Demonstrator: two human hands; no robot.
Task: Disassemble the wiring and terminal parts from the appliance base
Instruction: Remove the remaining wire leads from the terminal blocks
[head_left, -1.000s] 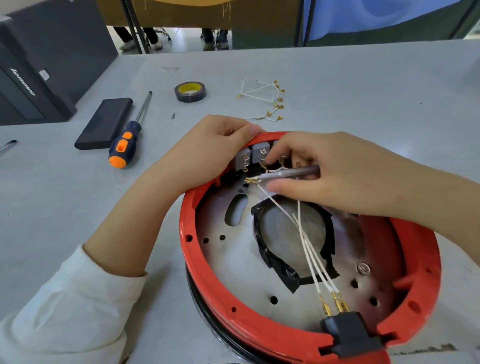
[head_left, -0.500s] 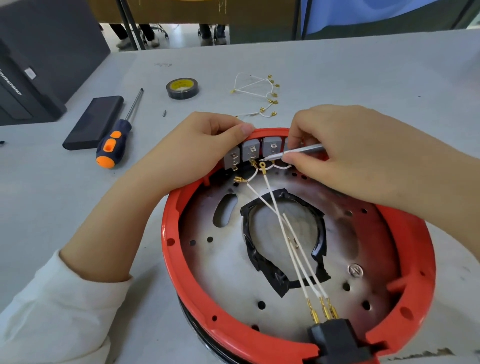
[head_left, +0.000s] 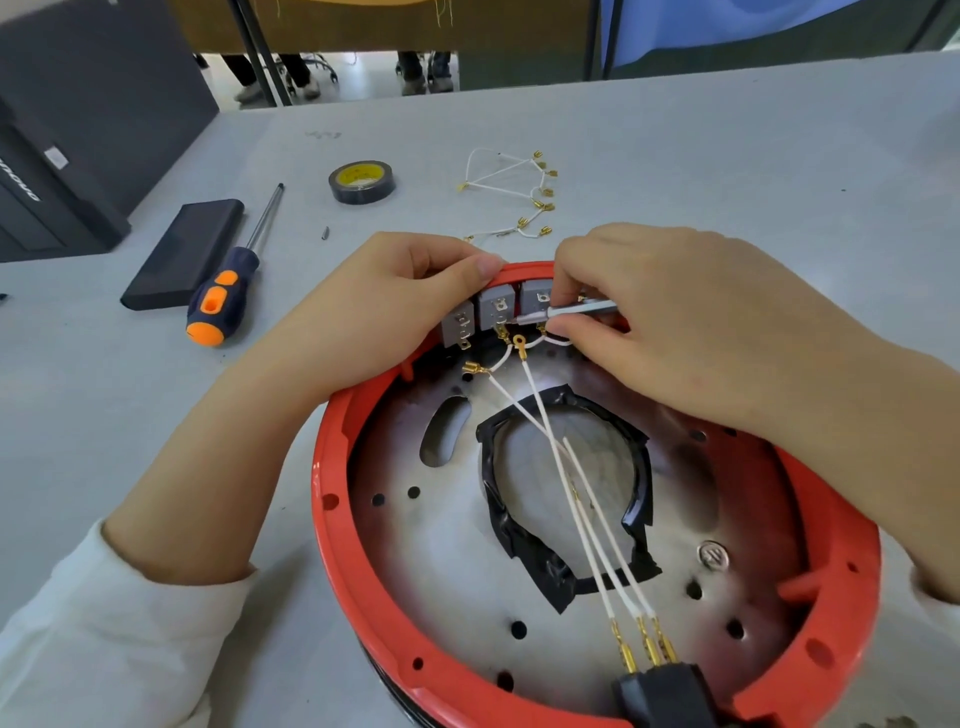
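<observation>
A round red appliance base (head_left: 332, 499) lies upside down, showing a metal plate with a black taped ring. Grey switch blocks (head_left: 496, 306) sit at its far rim, with brass terminals and short white wires below them. Three long white wires (head_left: 582, 499) run from there to a black socket (head_left: 665, 696) at the near rim. My left hand (head_left: 384, 312) grips the far rim beside the switches. My right hand (head_left: 675, 322) holds a thin metal tool (head_left: 566, 312), its tip at a terminal under a switch block.
Removed white wires with brass terminals (head_left: 519, 192) lie on the grey table behind the base. A black tape roll (head_left: 362, 181), an orange-and-blue screwdriver (head_left: 228, 291) and a flat black block (head_left: 187, 252) lie to the left. A dark case (head_left: 78, 130) stands at far left.
My right hand has shifted the metal tool from lower by the loose wire ends up to the terminals under the switch blocks. The left hand has kept its grip on the rim.
</observation>
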